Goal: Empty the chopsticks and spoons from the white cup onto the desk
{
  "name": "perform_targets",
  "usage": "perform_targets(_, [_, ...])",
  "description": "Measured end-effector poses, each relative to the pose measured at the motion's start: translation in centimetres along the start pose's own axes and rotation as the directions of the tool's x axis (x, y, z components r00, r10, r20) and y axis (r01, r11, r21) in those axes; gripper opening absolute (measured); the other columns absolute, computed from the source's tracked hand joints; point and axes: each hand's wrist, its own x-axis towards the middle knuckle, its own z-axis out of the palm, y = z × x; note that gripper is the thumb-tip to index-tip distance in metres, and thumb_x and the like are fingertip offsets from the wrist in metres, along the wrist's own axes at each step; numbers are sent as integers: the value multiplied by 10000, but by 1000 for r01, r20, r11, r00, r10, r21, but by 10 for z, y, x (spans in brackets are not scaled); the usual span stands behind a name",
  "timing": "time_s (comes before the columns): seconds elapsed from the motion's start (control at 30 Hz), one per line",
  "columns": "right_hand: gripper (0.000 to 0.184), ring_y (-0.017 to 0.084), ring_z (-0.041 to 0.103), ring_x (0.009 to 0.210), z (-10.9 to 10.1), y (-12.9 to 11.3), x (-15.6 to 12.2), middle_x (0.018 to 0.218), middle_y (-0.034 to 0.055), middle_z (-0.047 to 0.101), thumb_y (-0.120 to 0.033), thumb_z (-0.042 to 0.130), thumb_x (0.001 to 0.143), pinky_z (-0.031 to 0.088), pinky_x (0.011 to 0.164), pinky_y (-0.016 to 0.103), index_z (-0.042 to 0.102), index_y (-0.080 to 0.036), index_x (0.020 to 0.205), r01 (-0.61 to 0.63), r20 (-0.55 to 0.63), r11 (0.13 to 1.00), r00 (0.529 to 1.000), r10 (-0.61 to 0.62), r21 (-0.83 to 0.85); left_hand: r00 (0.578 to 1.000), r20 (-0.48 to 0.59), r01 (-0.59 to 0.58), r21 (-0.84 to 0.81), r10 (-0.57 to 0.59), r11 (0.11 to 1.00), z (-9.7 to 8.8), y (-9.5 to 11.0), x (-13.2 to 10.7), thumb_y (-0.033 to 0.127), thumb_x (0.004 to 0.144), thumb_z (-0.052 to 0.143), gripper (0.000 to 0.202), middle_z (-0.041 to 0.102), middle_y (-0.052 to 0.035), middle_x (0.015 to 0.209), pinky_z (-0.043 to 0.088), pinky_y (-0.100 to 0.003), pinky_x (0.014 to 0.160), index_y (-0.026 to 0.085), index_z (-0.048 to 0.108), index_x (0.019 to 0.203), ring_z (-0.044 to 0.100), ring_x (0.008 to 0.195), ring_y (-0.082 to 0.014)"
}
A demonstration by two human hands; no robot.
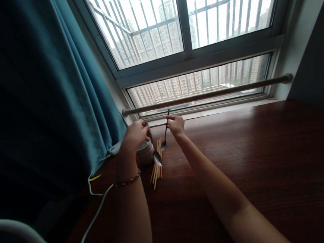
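My left hand, with a bracelet at the wrist, is closed above a white cup. A metal spoon hangs bowl-down from its fingers, beside the cup's right side. To the right, my right hand pinches the handle of a second, darker spoon, whose bowl points down and whose handle end rises above the fingers. Several wooden chopsticks lie in a loose bunch on the dark wood tabletop, below both spoons. What the cup contains cannot be seen.
A white device with a white cable lies left of the cup, by the blue curtain. A metal rail crosses in front of the barred window at the back. A thick white tube curves across the lower left.
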Motion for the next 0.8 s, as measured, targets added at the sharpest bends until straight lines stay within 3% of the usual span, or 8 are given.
perform_targets(0.07, [343, 148, 647, 698, 1, 19, 4, 823, 61, 662, -47, 475, 710, 501, 621, 209, 664, -145, 979, -40, 42, 997, 998, 43, -60, 971, 238, 8, 8, -10, 1000, 25, 0, 10, 271, 887, 527, 183, 603, -6, 736, 497, -240, 572, 97, 582, 885, 579, 596, -95])
perform_targets(0.13, [319, 153, 637, 614, 5, 36, 5, 764, 65, 663, -11, 498, 652, 497, 577, 220, 689, -137, 874, -80, 86, 989, 992, 91, -121, 916, 399, 28, 22, -34, 999, 50, -2, 17, 278, 894, 518, 201, 606, -41, 879, 522, -279, 640, 100, 569, 973, 601, 721, -123])
perform_targets(0.27, [247, 161, 605, 493, 14, 62, 5, 620, 61, 638, -30, 524, 645, 483, 500, 239, 693, -147, 782, -175, 185, 955, 957, 222, -239, 835, 543, 60, 63, -85, 996, 86, -11, 25, 277, 895, 514, 238, 582, -70, 1016, 523, -336, 725, 115, 544, 1067, 598, 853, -164])
perform_targets(0.33, [201, 160, 592, 464, 17, 68, 3, 589, 56, 627, -55, 543, 658, 477, 479, 241, 685, -149, 763, -205, 218, 935, 937, 273, -291, 825, 555, 71, 83, -106, 994, 97, -15, 28, 276, 894, 515, 250, 575, -76, 1042, 519, -350, 743, 117, 536, 1086, 593, 878, -173])
perform_targets(0.43, [141, 162, 598, 484, 19, 70, -2, 614, 63, 632, -106, 565, 692, 481, 491, 245, 670, -140, 780, -225, 229, 901, 918, 324, -371, 843, 523, 71, 117, -122, 991, 111, -20, 33, 281, 896, 512, 263, 565, -81, 1071, 513, -364, 764, 123, 527, 1105, 587, 906, -181])
perform_targets(0.63, [195, 236, 626, 842, 16, 61, -16, 883, 139, 648, -236, 613, 737, 506, 706, 340, 638, -96, 870, -166, 182, 818, 933, 312, -552, 910, 382, 75, 223, -158, 972, 137, -21, 38, 284, 892, 516, 282, 543, -89, 1123, 492, -394, 814, 133, 518, 1130, 566, 976, -204])
perform_targets(0.8, [193, 192, 601, 916, 14, 64, -15, 962, 97, 631, -224, 588, 791, 501, 767, 342, 604, -100, 939, -81, 244, 776, 924, 293, -626, 919, 352, 74, 288, -177, 955, 153, -24, 35, 284, 892, 518, 285, 546, -89, 1118, 495, -393, 809, 130, 516, 1131, 569, 967, -203])
